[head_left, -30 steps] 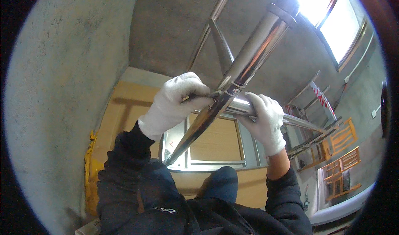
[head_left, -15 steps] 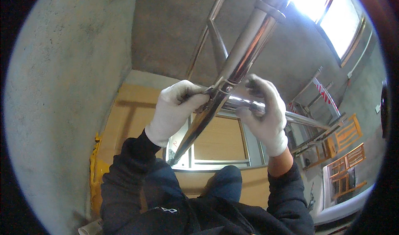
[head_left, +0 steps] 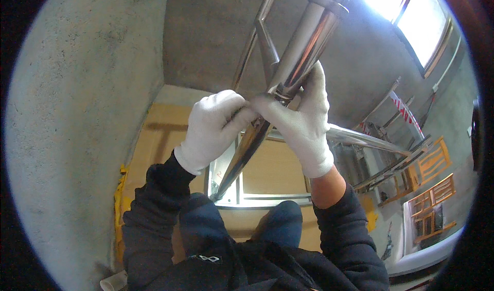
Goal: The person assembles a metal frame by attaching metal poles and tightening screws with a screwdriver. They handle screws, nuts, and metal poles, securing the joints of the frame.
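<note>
A shiny steel upright pole (head_left: 303, 49) of a scaffold frame runs from the upper right down to a platform below. Both my hands wear white gloves. My left hand (head_left: 213, 129) grips the joint on the pole where thinner braces (head_left: 257, 39) meet it. My right hand (head_left: 303, 119) wraps the same joint from the right, fingers up along the pole. A horizontal steel tube (head_left: 365, 139) leaves the joint to the right, behind my right hand. My knees in dark blue trousers (head_left: 278, 224) show below.
Bare concrete walls (head_left: 87, 111) close in on the left and ahead. Cardboard sheets (head_left: 154, 137) cover the floor far below. Orange frames (head_left: 432, 188) and a red-and-white striped bar (head_left: 404, 111) stand at the right. A bright window (head_left: 411, 18) is at upper right.
My right hand has left the horizontal tube and come up onto the pole joint beside my left hand. The view has shifted closer to the pole.
</note>
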Demonstrator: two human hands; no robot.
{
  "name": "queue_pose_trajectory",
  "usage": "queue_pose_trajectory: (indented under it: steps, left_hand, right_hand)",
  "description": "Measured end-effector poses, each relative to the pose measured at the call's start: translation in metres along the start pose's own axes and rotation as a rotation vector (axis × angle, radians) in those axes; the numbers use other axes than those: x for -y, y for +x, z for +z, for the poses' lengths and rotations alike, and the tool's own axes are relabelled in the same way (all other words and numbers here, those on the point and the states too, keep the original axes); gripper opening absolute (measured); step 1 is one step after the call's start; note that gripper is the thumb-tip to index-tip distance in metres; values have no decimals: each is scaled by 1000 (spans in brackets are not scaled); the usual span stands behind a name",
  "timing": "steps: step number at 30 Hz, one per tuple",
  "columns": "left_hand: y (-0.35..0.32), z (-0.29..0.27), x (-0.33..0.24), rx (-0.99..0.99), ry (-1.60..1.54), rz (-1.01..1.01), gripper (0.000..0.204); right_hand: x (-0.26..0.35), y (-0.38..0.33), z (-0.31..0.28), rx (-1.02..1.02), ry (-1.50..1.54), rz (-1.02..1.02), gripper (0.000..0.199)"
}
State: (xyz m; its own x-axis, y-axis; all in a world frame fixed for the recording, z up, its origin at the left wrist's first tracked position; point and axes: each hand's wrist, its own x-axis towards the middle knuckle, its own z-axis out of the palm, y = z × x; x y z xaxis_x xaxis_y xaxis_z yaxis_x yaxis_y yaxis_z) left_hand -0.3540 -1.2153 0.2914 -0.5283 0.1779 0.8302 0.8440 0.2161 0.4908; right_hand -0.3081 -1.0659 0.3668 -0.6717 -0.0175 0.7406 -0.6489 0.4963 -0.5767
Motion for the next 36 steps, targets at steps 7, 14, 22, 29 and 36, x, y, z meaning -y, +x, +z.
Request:
queue_pose_trajectory:
  steps: [7, 14, 22, 29, 36]
  left_hand:
    - [3, 1, -1, 7, -59, -56, 17]
    - [5, 2, 2, 74, -215, -224, 21]
    - [4, 5, 3, 81, -306, -336, 27]
    - [5, 12, -2, 40, -511, -524, 29]
    - [13, 10, -17, 96, -726, -850, 33]
  right_hand:
    - [-13, 0, 10, -113, -44, -116, 56]
    - [-25, 0, 18, -208, -87, -130, 62]
    - [-13, -6, -12, 62, 43, 39, 66]
    - [-35, -17, -31, 73, 32, -41, 59]
    - [-46, -21, -58, 43, 77, 21, 55]
